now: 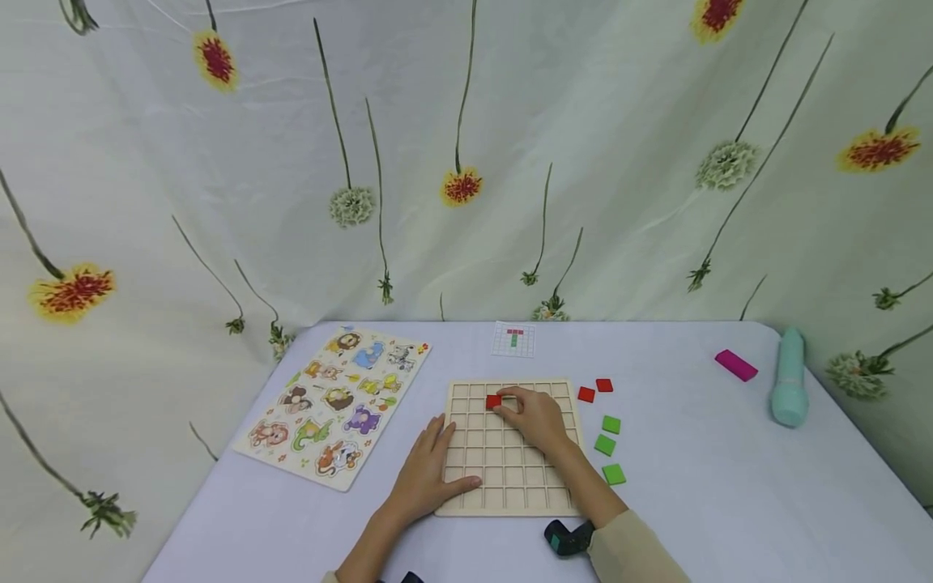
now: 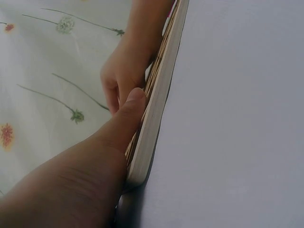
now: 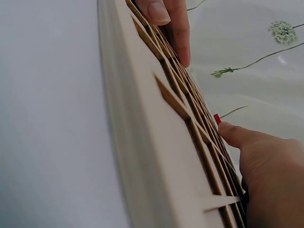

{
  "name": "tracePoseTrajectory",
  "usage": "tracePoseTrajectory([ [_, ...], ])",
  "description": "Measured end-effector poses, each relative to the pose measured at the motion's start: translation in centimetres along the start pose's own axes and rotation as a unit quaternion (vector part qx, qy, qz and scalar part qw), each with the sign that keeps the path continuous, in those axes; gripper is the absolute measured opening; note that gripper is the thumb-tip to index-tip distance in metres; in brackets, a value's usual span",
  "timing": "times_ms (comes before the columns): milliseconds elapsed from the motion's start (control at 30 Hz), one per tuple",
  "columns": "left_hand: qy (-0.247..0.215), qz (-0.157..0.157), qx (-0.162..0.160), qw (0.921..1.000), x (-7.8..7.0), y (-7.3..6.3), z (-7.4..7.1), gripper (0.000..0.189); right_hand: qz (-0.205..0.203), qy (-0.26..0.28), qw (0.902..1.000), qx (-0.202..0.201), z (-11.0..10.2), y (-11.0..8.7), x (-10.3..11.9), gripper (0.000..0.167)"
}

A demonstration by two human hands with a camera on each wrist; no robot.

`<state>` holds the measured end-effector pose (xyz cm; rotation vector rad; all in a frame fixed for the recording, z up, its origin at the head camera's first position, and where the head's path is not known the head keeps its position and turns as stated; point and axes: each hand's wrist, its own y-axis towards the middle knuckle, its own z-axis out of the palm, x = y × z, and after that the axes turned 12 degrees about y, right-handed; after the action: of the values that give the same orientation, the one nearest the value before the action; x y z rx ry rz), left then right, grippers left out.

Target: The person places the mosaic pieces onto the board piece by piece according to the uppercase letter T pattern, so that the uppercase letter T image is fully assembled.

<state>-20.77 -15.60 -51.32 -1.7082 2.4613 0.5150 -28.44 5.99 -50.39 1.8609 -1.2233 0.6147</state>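
Note:
A pale wooden grid board (image 1: 496,502) lies on the table. My right hand (image 1: 538,417) is over its upper part, thumb and forefinger pinching a small red square tile (image 1: 493,402). In the right wrist view the red tile (image 3: 217,119) stands up at the thumb tip, above the grid ridges. My left hand (image 1: 426,478) rests along the board's left side, fingers straight and thumb spread over the lower left squares. The left wrist view shows the left thumb (image 2: 121,118) on the board's edge (image 2: 154,109).
Right of the board lie two red tiles (image 1: 586,394) and three green tiles (image 1: 605,444). A card with a coloured T pattern (image 1: 513,340) is behind it. An animal puzzle (image 1: 331,413) lies left; a magenta block (image 1: 736,365) and a mint-green bottle-like object (image 1: 790,380) lie far right.

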Motion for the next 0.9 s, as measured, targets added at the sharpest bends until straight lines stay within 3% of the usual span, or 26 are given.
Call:
tracePoseTrajectory([
  [367,-0.002,-0.002,0.004,1.0,-0.12,0.01,-0.06,0.1,0.0,-0.033,0.9994,0.01,0.08,0.04,-0.05,0.031],
  [900,-0.001,-0.001,0.005,1.0,-0.07,0.08,-0.05,0.099,0.018,-0.022,0.9994,0.02,-0.17,0.01,-0.06,0.033],
])
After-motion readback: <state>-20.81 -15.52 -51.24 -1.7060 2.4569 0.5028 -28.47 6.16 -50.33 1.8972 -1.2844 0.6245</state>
